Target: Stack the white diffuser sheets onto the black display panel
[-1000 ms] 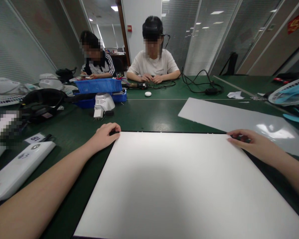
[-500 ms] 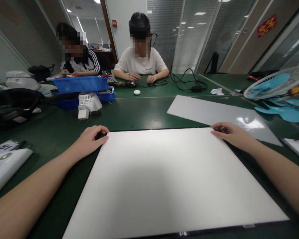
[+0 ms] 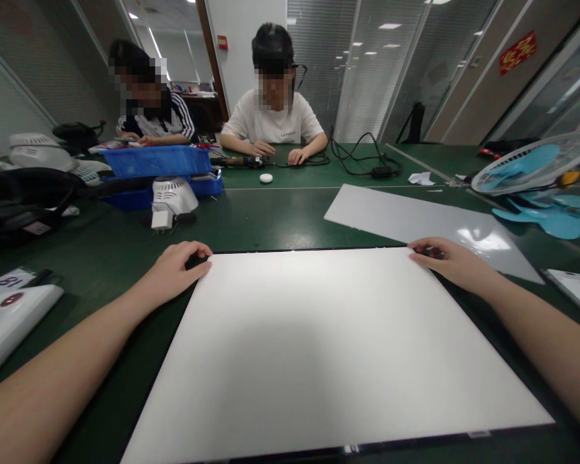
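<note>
A large white panel [image 3: 319, 348] with a thin black frame lies flat on the green table [image 3: 270, 222] in front of me. My left hand [image 3: 176, 269] curls over the panel's far left corner, fingers closed on its edge. Over at the far right corner, my right hand [image 3: 447, 261] grips the edge the same way, fingers bent. Both forearms reach in along the panel's sides.
A second grey-white sheet [image 3: 415, 222] lies beyond on the right. Blue bins [image 3: 157, 164] and a white fan motor [image 3: 171, 196] stand at left. Blue fan parts [image 3: 536, 174] sit at right. White devices [image 3: 9, 316] lie at near left. Two people sit across the table with cables [image 3: 362, 161].
The view swung to the right a second ago, then steadied. Both hands stay closed on the panel's far corners.
</note>
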The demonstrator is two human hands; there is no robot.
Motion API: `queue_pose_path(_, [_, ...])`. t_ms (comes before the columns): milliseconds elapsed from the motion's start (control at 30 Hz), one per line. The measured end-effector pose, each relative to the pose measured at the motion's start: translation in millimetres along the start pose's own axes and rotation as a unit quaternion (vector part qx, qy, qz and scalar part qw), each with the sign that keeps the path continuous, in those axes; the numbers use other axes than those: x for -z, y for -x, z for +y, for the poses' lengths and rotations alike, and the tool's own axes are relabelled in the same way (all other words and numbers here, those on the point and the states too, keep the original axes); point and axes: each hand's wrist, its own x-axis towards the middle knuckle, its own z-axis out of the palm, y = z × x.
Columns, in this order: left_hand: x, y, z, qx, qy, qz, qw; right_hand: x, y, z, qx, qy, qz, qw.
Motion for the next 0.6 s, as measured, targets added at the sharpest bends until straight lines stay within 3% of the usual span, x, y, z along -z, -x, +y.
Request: queue_pose_path(600, [2.8,1.9,6.7,0.022,-0.011,-0.013,1.000,-1.0,-0.9,-0.1,-0.019,-0.002,-0.001,1.000])
